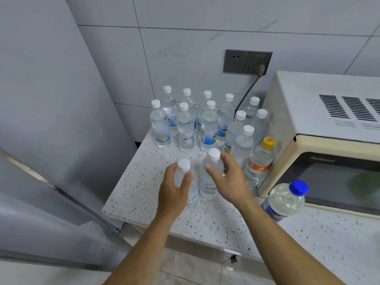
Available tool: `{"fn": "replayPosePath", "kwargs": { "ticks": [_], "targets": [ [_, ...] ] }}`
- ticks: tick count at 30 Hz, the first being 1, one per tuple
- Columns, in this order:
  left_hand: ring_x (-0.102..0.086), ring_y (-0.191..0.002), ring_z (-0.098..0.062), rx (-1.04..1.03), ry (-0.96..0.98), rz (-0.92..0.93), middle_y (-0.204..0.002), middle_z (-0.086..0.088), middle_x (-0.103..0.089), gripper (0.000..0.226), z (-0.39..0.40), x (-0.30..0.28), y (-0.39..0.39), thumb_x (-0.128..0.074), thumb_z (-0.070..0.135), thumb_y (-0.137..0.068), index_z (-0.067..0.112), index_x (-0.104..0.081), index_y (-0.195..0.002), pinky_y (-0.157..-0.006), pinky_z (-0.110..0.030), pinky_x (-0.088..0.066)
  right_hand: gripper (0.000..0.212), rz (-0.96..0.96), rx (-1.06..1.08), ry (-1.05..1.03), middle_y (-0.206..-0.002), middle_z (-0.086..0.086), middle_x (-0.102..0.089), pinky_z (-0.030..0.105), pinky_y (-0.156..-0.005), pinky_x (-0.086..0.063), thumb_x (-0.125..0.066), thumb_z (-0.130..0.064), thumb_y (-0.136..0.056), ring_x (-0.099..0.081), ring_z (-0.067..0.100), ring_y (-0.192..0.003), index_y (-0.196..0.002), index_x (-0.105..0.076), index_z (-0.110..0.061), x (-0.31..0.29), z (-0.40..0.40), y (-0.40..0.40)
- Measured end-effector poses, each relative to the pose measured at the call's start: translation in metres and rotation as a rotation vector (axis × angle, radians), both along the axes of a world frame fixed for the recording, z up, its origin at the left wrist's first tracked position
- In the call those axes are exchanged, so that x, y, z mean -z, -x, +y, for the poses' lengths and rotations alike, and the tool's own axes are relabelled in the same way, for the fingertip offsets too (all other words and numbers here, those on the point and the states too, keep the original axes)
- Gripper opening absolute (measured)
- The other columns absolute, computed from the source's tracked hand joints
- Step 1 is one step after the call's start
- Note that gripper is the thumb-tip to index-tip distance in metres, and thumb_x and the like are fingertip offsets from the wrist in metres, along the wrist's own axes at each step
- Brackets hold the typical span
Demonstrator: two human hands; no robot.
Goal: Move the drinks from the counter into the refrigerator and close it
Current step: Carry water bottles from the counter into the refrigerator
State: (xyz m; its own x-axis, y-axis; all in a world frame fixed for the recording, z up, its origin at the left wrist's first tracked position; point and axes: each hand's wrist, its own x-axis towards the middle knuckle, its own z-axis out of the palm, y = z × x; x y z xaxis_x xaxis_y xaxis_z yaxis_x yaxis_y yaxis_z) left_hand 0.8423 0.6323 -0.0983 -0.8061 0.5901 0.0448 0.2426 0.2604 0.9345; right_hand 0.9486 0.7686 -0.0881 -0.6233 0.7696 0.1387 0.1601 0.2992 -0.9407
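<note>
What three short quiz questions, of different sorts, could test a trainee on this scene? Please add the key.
1. True or false: the left hand grips a white-capped bottle.
2. Which cap colour appears on only one bottle at the near right: A white, B blue, C green?
3. Fill in: the orange-labelled bottle stands right beside the ____.

Key: 1 true; 2 B; 3 microwave.
</note>
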Motion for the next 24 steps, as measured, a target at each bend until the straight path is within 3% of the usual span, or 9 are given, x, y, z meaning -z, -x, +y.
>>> {"fn": "replayPosePath", "kwargs": {
  "ticks": [2,5,9,12,15,19,22,24],
  "targets": [
    [-0.058,-0.108,-0.003,0.027,-0.001,-0.038,-0.118,0.022,-0.058,0.057,-0.006,0.011,-0.001,-0.056,0.073,-0.073,0.046,-0.046,-0.122,-0.080,-0.022,-0.048,0.056,-0.031,-0.025,0.013,-0.126,-0.020,-0.060,0.035,-0.100,-0.050,-0.077,-0.041,-0.080,-0.058,0.005,-0.116,-0.129,-0.050,-0.039,0.010,-0.001,0.002],
    [-0.061,-0.103,-0.001,0.053,0.046,-0.103,-0.115,0.027,-0.060,0.068,-0.013,0.030,-0.002,-0.074,0.066,-0.060,0.057,-0.041,-0.119,-0.079,-0.025,-0.053,0.072,-0.109,-0.005,0.078,-0.129,-0.020,-0.054,0.030,-0.097,-0.049,-0.083,-0.041,-0.071,-0.055,0.003,-0.116,-0.128,-0.040,-0.051,0.023,-0.002,0.007],
    [-0.060,-0.104,0.004,0.100,0.084,-0.213,-0.111,0.044,-0.055,0.071,-0.017,0.055,0.000,-0.082,0.059,-0.059,0.068,-0.037,-0.113,-0.081,-0.025,-0.053,0.075,-0.159,0.037,0.147,-0.114,-0.032,-0.054,0.007,-0.073,-0.044,-0.088,-0.046,-0.062,-0.051,-0.020,-0.103,-0.112,-0.034,-0.062,0.035,-0.003,0.010],
    [-0.059,-0.106,0.006,0.109,0.074,-0.204,-0.113,0.042,-0.055,0.073,-0.016,0.065,0.001,-0.079,0.063,-0.059,0.068,-0.034,-0.118,-0.081,-0.021,-0.051,0.079,-0.156,0.065,0.174,-0.115,-0.031,-0.055,0.011,-0.074,-0.044,-0.088,-0.053,-0.060,-0.056,-0.011,-0.104,-0.119,-0.034,-0.056,0.046,-0.008,0.009],
    [-0.056,-0.106,0.008,0.101,0.095,-0.208,-0.116,0.039,-0.054,0.070,-0.017,0.066,-0.002,-0.075,0.062,-0.062,0.074,-0.030,-0.115,-0.080,-0.019,-0.046,0.075,-0.135,0.080,0.171,-0.115,-0.029,-0.056,0.010,-0.074,-0.044,-0.087,-0.053,-0.063,-0.055,-0.015,-0.102,-0.119,-0.036,-0.053,0.051,-0.016,0.002],
    [-0.060,-0.108,0.003,0.058,0.076,-0.299,-0.122,0.026,-0.060,0.069,-0.032,0.062,-0.012,-0.083,0.035,-0.073,0.053,-0.043,-0.126,-0.083,-0.016,-0.048,0.067,-0.085,0.021,0.149,-0.107,-0.026,-0.058,0.005,-0.076,-0.044,-0.090,-0.028,-0.067,-0.055,-0.012,-0.100,-0.115,-0.044,-0.037,0.050,-0.031,-0.019],
    [-0.063,-0.103,0.007,0.008,0.051,-0.319,-0.116,0.019,-0.067,0.064,-0.055,0.062,-0.030,-0.085,0.024,-0.072,0.042,-0.051,-0.123,-0.073,-0.007,-0.050,0.068,-0.080,-0.047,0.122,-0.104,-0.031,-0.055,0.004,-0.078,-0.043,-0.091,-0.015,-0.063,-0.057,-0.006,-0.099,-0.110,-0.046,-0.034,0.055,-0.045,-0.040],
    [-0.063,-0.108,-0.002,-0.037,0.014,-0.361,-0.119,0.012,-0.067,0.070,-0.073,0.060,-0.045,-0.087,0.019,-0.069,0.034,-0.052,-0.128,-0.081,-0.013,-0.052,0.070,-0.077,-0.054,0.115,-0.103,-0.030,-0.057,0.004,-0.077,-0.043,-0.091,-0.010,-0.060,-0.058,-0.004,-0.098,-0.109,-0.047,-0.034,0.059,-0.057,-0.054]
  ]
}}
